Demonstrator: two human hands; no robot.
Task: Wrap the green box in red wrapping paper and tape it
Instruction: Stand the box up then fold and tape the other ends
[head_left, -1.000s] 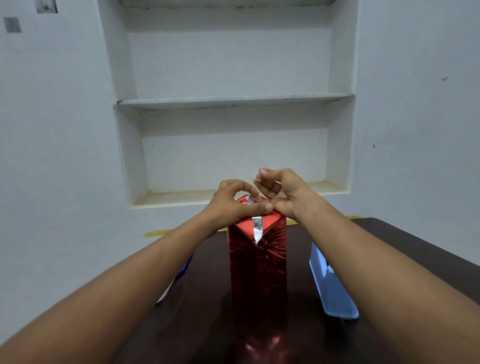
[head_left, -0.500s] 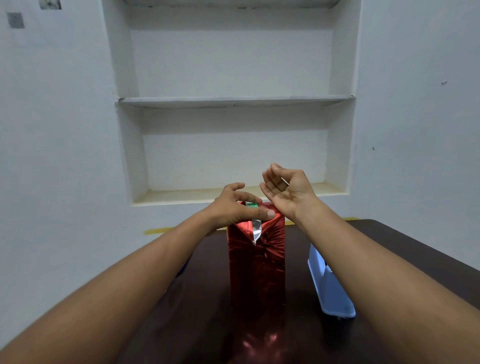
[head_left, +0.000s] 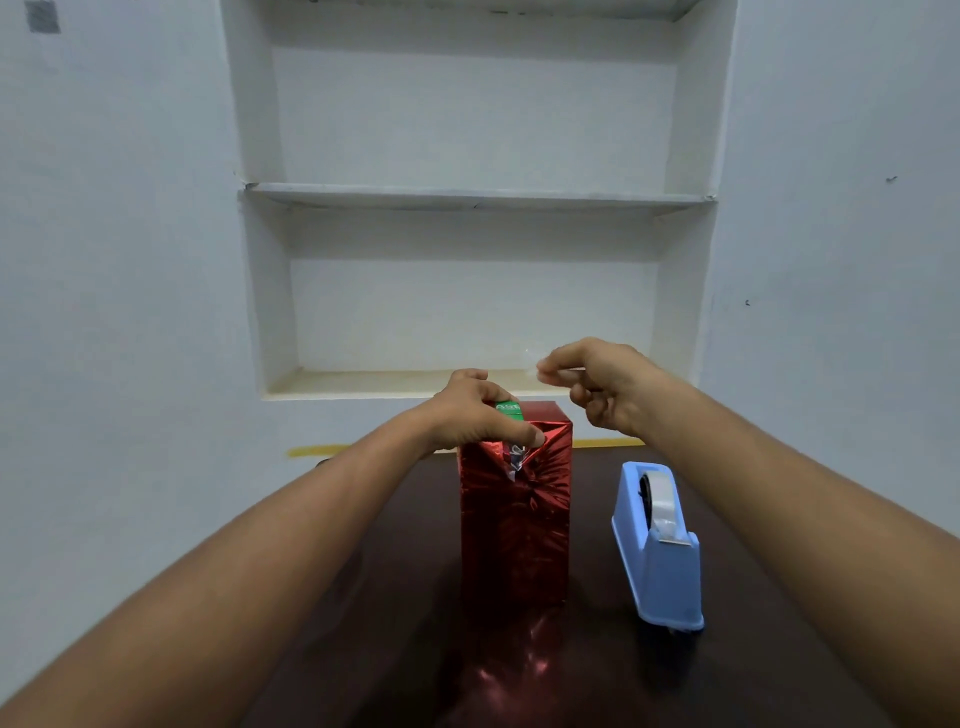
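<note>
The tall box stands upright on the dark table (head_left: 769, 639), covered in shiny red wrapping paper (head_left: 514, 530). A corner of the green box (head_left: 509, 408) shows at the top. My left hand (head_left: 467, 410) grips the box's top, with the thumb pressing the folded paper flap against the front face. My right hand (head_left: 608, 384) hovers above and to the right of the box, apart from it. Its thumb and fingers pinch a small, blurred piece of clear tape (head_left: 543, 373).
A light blue tape dispenser (head_left: 657, 551) with a clear roll stands on the table right of the box. Behind the table is a white wall with a recessed shelf niche (head_left: 467, 197). A yellow strip (head_left: 322, 451) runs along the wall at table height.
My right hand has lifted off the box top and moved up and to the right. The left hand stays on the top, still holding the flap. The dispenser now shows fully.
</note>
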